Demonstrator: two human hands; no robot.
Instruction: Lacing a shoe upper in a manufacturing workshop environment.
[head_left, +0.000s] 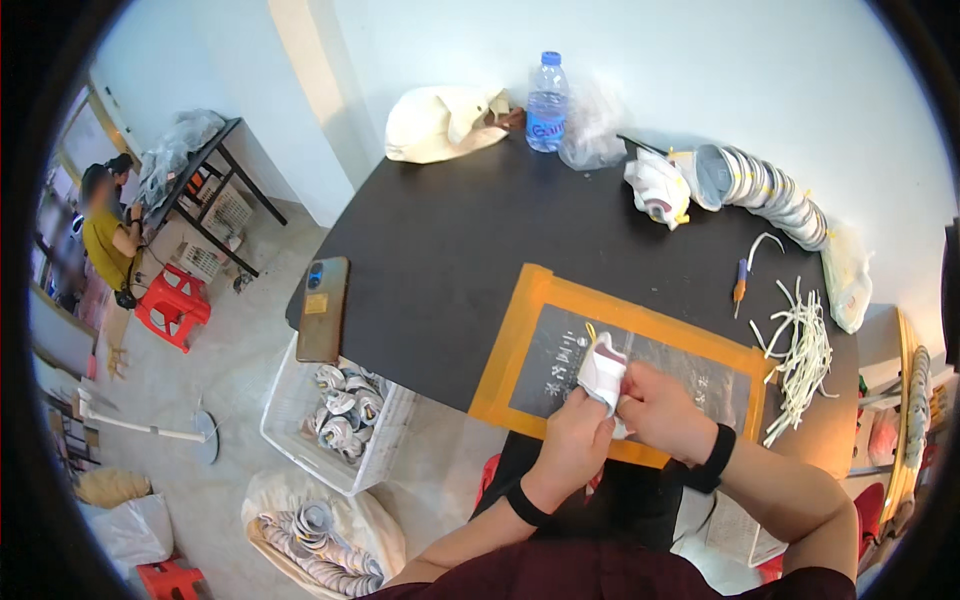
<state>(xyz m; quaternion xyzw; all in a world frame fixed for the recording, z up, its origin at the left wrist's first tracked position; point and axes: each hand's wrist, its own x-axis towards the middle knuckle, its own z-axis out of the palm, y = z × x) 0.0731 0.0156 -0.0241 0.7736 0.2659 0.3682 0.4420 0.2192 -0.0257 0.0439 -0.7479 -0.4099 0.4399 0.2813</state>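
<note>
Over the orange-edged dark board point(620, 313), I hold a small white piece with a dark red patch and a yellow loop, shaped like a shoe upper point(602, 370). My left hand point(572, 440) grips its lower end between thumb and fingers. Against its right side, my right hand point(660, 408) is closed, its fingertips partly hidden. Right of the board lies a loose bundle of white laces point(803, 355). Behind them rest a single curved lace point(768, 240) and a small tool with an orange and blue handle point(740, 285).
Along the wall stand a white bag point(440, 125), a water bottle point(546, 105) and a row of nested uppers point(765, 190). A phone point(323, 310) lies at the table's left edge. Below are a white basket point(380, 450) and a sack point(262, 500) of similar pieces. A person point(108, 245) works far left.
</note>
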